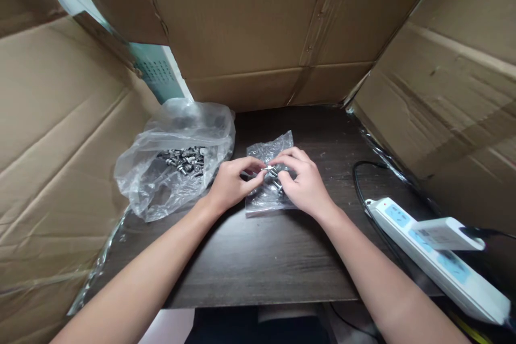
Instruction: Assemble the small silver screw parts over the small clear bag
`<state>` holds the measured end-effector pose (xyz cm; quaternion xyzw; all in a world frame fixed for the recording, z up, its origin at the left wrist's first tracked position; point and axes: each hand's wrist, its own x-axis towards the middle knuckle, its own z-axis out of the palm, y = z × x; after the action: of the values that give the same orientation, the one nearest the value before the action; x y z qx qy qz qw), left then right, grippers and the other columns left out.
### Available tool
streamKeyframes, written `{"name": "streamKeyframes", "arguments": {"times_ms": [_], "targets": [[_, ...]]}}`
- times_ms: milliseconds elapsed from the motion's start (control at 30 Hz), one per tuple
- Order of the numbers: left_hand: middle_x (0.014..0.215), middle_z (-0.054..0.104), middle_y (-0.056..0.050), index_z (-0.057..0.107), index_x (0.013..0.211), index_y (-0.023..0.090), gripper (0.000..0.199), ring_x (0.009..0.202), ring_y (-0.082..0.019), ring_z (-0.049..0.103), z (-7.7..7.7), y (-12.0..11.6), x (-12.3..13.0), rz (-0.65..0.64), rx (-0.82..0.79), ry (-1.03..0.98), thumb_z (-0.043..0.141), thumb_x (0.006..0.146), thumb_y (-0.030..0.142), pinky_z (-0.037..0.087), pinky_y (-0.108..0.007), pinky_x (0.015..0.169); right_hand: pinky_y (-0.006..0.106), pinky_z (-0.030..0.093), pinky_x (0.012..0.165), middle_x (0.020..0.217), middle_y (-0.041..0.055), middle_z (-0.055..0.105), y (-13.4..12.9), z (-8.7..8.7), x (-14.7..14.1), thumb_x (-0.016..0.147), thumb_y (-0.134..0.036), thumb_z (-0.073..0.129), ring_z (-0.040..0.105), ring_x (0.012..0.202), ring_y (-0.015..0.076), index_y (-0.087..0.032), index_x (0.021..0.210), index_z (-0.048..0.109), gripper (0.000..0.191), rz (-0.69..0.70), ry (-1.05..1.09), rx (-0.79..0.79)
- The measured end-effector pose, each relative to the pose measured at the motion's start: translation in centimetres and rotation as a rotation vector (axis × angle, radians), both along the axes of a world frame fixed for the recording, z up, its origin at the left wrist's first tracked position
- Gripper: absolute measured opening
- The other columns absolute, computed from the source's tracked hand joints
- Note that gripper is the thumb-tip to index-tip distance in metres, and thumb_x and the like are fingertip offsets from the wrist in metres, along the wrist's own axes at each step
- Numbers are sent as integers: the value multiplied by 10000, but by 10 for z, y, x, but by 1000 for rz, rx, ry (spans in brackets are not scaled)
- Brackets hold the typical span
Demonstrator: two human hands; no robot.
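Observation:
Over a small clear plastic bag [266, 205] on the dark table, my two hands meet fingertip to fingertip. My left hand [236, 180] pinches a small metal part [269, 168] between thumb and forefinger. The fingers of my right hand [302, 180] are closed at the same part from the other side. Several metal screws [276, 185] lie on the small bag beneath my fingers. To the left, a large open plastic bag [141, 145] holds a pile of metal screws [187, 161].
Cardboard walls [250, 21] enclose the back and both sides of the dark table [258, 269]. A white power strip [435, 263] with a plugged-in adapter [447, 234] lies at the right, beside a black cable [355, 183]. A printed sheet [157, 70] shows at the back left.

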<state>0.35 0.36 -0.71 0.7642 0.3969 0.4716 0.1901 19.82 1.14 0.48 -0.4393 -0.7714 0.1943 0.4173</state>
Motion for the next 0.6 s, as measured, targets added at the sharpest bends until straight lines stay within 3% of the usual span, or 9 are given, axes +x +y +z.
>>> {"name": "streamKeyframes", "arguments": {"times_ms": [133,300,600], "targets": [[836,770,-13,728,961,141,90,701,-106,724,-2,0,0,0,-5,-3,716,878,172,606,-184,687,405,472,918,957,51,672,0,-1,0,829,-99,506,582,967,231,-202,815,728,245,-12,-95,-57],[840,772,-17,729,969,142,92,713,-113,732,-3,1,-1,-9,2,-9,712,887,179,611,-190,689,395,443,900,966,45,660,-3,3,-1,894,-183,513,575,959,223,-197,843,668,164,30,-54,-114],[851,771,-28,728,982,131,109,727,-112,733,-3,0,0,-43,18,-27,710,882,170,610,-187,694,385,396,831,895,49,580,-2,1,-5,973,-252,431,530,887,213,-198,739,510,253,64,-89,-133]]}}
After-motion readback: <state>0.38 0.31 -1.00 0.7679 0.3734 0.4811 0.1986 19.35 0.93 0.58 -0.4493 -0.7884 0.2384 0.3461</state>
